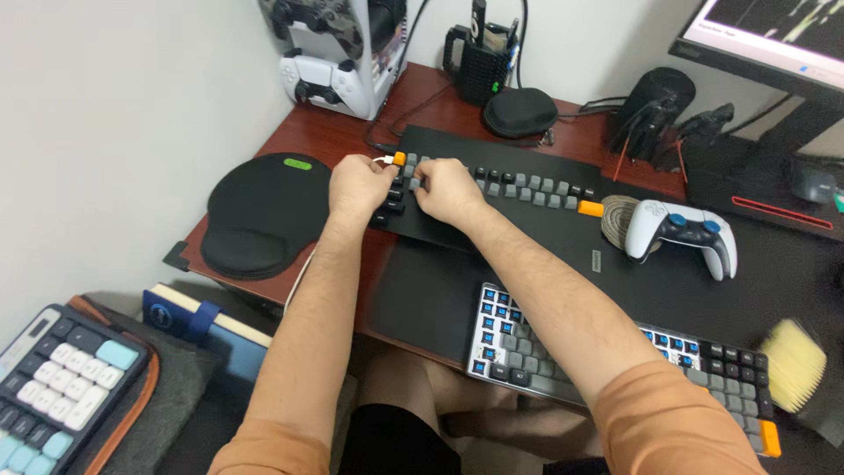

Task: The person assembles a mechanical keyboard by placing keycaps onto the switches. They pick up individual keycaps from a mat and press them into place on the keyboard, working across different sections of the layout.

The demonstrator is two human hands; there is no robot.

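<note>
Both my hands work at the far left end of rows of loose grey and black keycaps (519, 186) laid out on a black desk mat (563, 237). My left hand (359, 185) pinches a small white tool next to an orange keycap (399, 158). My right hand (448, 192) rests with bent fingers on the keycaps just beside it; what it grips is hidden. Near me, under my right forearm, lies a keyboard (703, 356) with many caps removed, blue switches showing.
A white game controller (681, 230) lies right of the keycap rows, a yellow brush (793, 364) at the right edge. A black mouse pad (264, 211) sits left. A second keyboard with pale caps (61, 387) lies at bottom left. Controllers on a stand (330, 53) are at the back.
</note>
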